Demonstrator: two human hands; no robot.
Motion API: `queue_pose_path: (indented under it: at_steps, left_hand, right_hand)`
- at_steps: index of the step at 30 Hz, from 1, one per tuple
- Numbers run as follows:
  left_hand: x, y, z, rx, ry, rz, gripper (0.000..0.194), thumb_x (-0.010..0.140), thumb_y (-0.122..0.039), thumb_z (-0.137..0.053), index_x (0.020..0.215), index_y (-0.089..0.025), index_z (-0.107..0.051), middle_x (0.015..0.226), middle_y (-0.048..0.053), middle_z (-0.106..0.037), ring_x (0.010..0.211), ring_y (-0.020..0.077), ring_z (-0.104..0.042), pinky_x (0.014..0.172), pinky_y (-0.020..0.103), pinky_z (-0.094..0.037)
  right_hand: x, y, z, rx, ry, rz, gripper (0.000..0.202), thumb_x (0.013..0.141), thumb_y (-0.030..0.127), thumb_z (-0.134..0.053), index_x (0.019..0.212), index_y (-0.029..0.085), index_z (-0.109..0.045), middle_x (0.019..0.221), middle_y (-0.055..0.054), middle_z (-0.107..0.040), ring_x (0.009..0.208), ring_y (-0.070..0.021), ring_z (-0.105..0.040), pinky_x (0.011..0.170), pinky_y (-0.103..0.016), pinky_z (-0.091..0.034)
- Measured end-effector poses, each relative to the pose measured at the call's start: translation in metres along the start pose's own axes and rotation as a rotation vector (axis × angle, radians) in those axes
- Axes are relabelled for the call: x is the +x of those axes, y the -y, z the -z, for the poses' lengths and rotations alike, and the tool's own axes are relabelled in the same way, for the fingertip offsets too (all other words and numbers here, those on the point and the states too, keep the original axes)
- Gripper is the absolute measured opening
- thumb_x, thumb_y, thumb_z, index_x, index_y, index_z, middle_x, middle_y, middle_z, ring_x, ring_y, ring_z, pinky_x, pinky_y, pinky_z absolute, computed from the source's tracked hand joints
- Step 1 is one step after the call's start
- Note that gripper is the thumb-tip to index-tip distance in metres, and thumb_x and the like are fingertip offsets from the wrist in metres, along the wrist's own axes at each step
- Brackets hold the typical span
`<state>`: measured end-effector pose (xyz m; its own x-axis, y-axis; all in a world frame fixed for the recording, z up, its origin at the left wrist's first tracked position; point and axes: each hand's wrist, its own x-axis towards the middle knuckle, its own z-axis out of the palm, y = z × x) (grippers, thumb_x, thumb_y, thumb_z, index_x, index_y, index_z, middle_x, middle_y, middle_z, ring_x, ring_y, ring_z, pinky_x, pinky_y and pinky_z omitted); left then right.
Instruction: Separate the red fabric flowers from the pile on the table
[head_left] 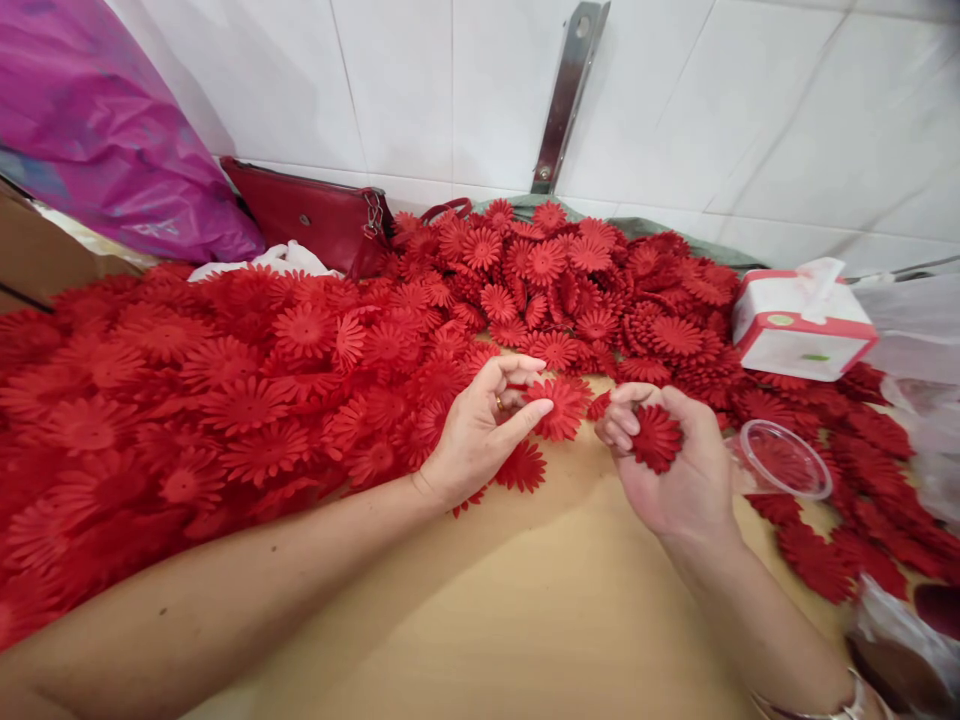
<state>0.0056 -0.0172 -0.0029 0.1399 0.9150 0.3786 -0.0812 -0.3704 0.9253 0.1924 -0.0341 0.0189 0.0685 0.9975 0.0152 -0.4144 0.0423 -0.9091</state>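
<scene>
Between the thumb and fingers of my left hand is a red flower-shaped piece, held just above the table. My right hand, palm turned up, has its fingers curled round a darker red flower piece. A small gap separates the two hands, with another bit of red petal at my right fingertips. Loose red flower pieces lie in a wide heap to the left, and one more rests under my left hand.
A heap of red flowers reaches the tiled wall. On the right are a tissue box, a round clear plastic container and plastic bags. A red purse and a purple bag stand at the back left.
</scene>
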Motion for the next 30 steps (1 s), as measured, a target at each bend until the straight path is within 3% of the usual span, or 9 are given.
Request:
queue_pose_path:
  at_steps: [3, 7, 10, 14, 17, 20, 25, 30]
  left_hand:
    - [0.0, 0.0, -0.002, -0.048, -0.006, 0.024, 0.03, 0.089, -0.02, -0.07, 0.116, -0.021, -0.058, 0.117, 0.006, -0.062, 0.091, 0.0106, -0.062, 0.08, 0.021, -0.052]
    - [-0.001, 0.001, -0.001, -0.041, -0.024, 0.044, 0.031, 0.088, -0.021, -0.073, 0.115, -0.021, -0.059, 0.105, 0.002, -0.062, 0.079, 0.0079, -0.059, 0.073, 0.019, -0.05]
    - [0.001, 0.002, 0.001, 0.034, -0.085, 0.027, 0.025, 0.09, -0.023, -0.07, 0.113, -0.02, -0.062, 0.097, 0.0, -0.062, 0.069, 0.0065, -0.054, 0.069, 0.02, -0.047]
    - [0.004, 0.003, 0.005, 0.068, -0.175, 0.018, 0.021, 0.094, -0.025, -0.066, 0.114, -0.02, -0.063, 0.1, 0.001, -0.064, 0.075, 0.0086, -0.056, 0.073, 0.021, -0.048]
    - [0.003, 0.001, 0.004, 0.048, -0.155, 0.037, 0.02, 0.095, -0.026, -0.066, 0.113, -0.02, -0.064, 0.099, 0.002, -0.066, 0.075, 0.0087, -0.056, 0.072, 0.021, -0.048]
    - [0.001, -0.002, 0.001, 0.034, -0.095, 0.037, 0.02, 0.094, -0.026, -0.067, 0.112, -0.019, -0.064, 0.099, 0.003, -0.067, 0.076, 0.0092, -0.059, 0.071, 0.02, -0.051]
    - [-0.003, -0.009, -0.001, 0.063, -0.011, 0.03, 0.02, 0.095, -0.028, -0.065, 0.112, -0.019, -0.064, 0.081, -0.001, -0.07, 0.066, 0.009, -0.065, 0.063, 0.019, -0.054]
    - [-0.007, -0.011, -0.003, 0.131, 0.001, 0.043, 0.024, 0.099, -0.029, -0.059, 0.122, -0.021, -0.065, 0.1, 0.001, -0.076, 0.072, 0.0112, -0.075, 0.066, 0.02, -0.059]
  right_hand:
    - [-0.003, -0.003, -0.001, -0.269, 0.056, -0.004, 0.029, 0.092, 0.048, -0.064, 0.086, 0.021, -0.073, 0.066, 0.003, -0.042, 0.061, -0.0121, -0.033, 0.058, -0.027, -0.028]
    - [-0.006, -0.011, 0.002, -0.533, 0.15, 0.048, 0.026, 0.092, 0.044, -0.068, 0.078, 0.022, -0.068, 0.071, 0.003, -0.049, 0.069, -0.0133, -0.04, 0.065, -0.029, -0.031]
    - [-0.004, -0.012, 0.007, -0.53, 0.061, 0.099, 0.025, 0.095, 0.044, -0.063, 0.081, 0.024, -0.067, 0.067, 0.005, -0.045, 0.066, -0.0134, -0.039, 0.065, -0.029, -0.031]
    - [-0.001, -0.009, 0.01, -0.533, -0.026, 0.108, 0.024, 0.092, 0.045, -0.064, 0.083, 0.024, -0.067, 0.066, 0.005, -0.045, 0.063, -0.0136, -0.04, 0.061, -0.028, -0.031]
    - [-0.002, -0.011, 0.008, -0.6, -0.002, 0.083, 0.025, 0.091, 0.048, -0.065, 0.096, 0.024, -0.072, 0.068, 0.004, -0.05, 0.062, -0.0135, -0.041, 0.058, -0.027, -0.032]
    - [-0.005, -0.016, 0.004, -0.638, 0.104, 0.039, 0.032, 0.087, 0.047, -0.071, 0.112, 0.026, -0.072, 0.075, 0.003, -0.057, 0.065, -0.0142, -0.046, 0.058, -0.027, -0.034]
    - [-0.008, -0.019, 0.002, -0.531, 0.187, 0.105, 0.016, 0.095, 0.04, -0.063, 0.09, 0.026, -0.071, 0.081, 0.002, -0.061, 0.076, -0.0149, -0.05, 0.07, -0.027, -0.039]
    - [-0.012, -0.015, 0.0, -0.514, 0.156, 0.082, 0.021, 0.095, 0.041, -0.063, 0.083, 0.024, -0.065, 0.075, 0.003, -0.054, 0.07, -0.0146, -0.045, 0.067, -0.027, -0.037]
